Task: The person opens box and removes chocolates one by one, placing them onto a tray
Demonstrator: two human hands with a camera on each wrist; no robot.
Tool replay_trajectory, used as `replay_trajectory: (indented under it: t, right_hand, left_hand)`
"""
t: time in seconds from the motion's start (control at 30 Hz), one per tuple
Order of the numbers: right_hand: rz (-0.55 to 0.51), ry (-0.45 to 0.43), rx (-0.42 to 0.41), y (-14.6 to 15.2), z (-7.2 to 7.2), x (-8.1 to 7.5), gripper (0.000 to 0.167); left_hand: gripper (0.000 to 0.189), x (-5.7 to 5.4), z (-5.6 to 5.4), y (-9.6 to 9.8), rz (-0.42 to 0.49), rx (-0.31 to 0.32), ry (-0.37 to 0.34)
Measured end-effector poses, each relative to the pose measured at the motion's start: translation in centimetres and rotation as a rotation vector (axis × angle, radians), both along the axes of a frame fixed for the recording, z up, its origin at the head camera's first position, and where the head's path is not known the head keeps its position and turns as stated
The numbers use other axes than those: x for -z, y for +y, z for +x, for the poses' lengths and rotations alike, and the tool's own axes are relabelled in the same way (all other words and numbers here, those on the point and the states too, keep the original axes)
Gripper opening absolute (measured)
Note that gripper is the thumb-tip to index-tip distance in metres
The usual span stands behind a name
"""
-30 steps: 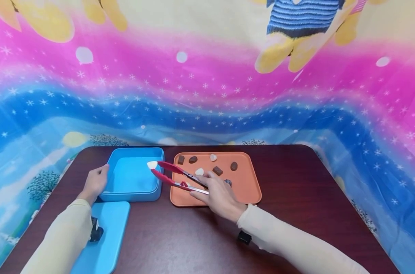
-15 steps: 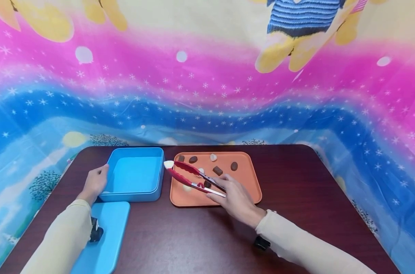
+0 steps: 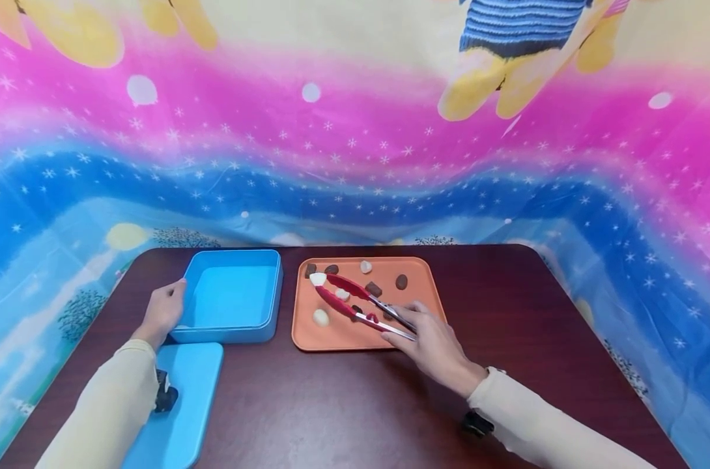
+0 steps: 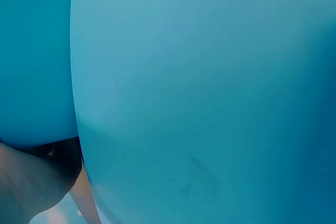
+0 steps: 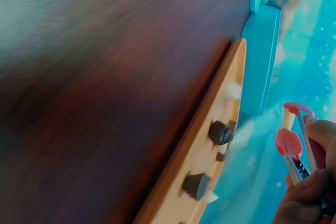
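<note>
My right hand (image 3: pixel 437 342) holds a pair of red-tipped metal tongs (image 3: pixel 361 306) over the orange tray (image 3: pixel 422 296). Between the tong tips is a white chocolate-like piece (image 3: pixel 318 279), near the tray's back left; the right wrist view shows something pale (image 5: pixel 289 118) there. Below lie several brown and white chocolate-like pieces, among them a brown oval one (image 3: pixel 401 282) and a white one (image 3: pixel 321 317). My left hand (image 3: pixel 163 311) grips the left wall of a blue box (image 3: pixel 232 333), whose visible floor is bare. In the left wrist view, blue plastic fills most of the picture.
A blue lid (image 3: pixel 193 384) lies in front of the box, partly under my left forearm. Box and tray stand side by side with a narrow gap on the dark wooden table (image 3: pixel 296 404). A printed curtain (image 3: pixel 355 163) hangs behind the table.
The tongs and the white piece have moved right, from above the box's right side to above the tray, as my right hand drew back rightwards. My left hand stays at the box.
</note>
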State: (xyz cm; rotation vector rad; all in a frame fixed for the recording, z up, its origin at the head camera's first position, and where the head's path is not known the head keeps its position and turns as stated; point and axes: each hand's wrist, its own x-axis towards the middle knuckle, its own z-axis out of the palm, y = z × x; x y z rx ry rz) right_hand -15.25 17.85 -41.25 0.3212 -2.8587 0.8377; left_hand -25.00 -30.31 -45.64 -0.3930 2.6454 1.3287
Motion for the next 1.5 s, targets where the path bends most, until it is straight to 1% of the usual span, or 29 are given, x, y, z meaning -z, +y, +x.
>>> replay_trajectory:
  t: [0.23, 0.47, 0.67, 0.77, 0.97, 1.2, 1.37, 1.5]
  right_hand:
    - [0.032, 0.023, 0.057, 3.0, 0.1, 0.3, 0.052]
    - [0.049, 0.020, 0.100, 5.4, 0.3, 0.3, 0.054]
    - [0.067, 0.036, 0.130, 7.4, 0.9, 0.7, 0.059]
    - [0.074, 0.037, 0.140, 8.3, 1.2, 0.8, 0.059]
    - [0.093, 0.034, 0.154, 9.4, 1.8, 0.9, 0.058]
    - [0.115, 0.057, 0.166, 10.5, 2.3, 0.9, 0.057]
    - [0.125, 0.052, 0.178, 11.2, 2.9, 1.2, 0.059]
    - [0.126, 0.042, 0.180, 11.6, 3.3, 1.4, 0.060]
  left_hand:
    - [0.073, -0.1, -0.7, 0.3, 0.004, 0.006, 0.015]
    - [0.074, -0.3, -0.4, 0.1, 0.005, -0.017, 0.008]
    - [0.074, -0.2, -0.3, 0.0, 0.012, 0.003, 0.011]
    - [0.074, -0.1, -0.3, -0.1, 0.008, 0.007, 0.010]
    - [0.074, -0.1, 0.0, -0.1, 0.005, 0.015, 0.005]
    - [0.075, -0.2, -0.1, 0.2, 0.007, -0.002, -0.008]
    - [0.074, -0.3, -0.1, 0.2, 0.010, -0.006, -0.009]
    - [0.074, -0.1, 0.1, 0.1, 0.009, -0.011, -0.010]
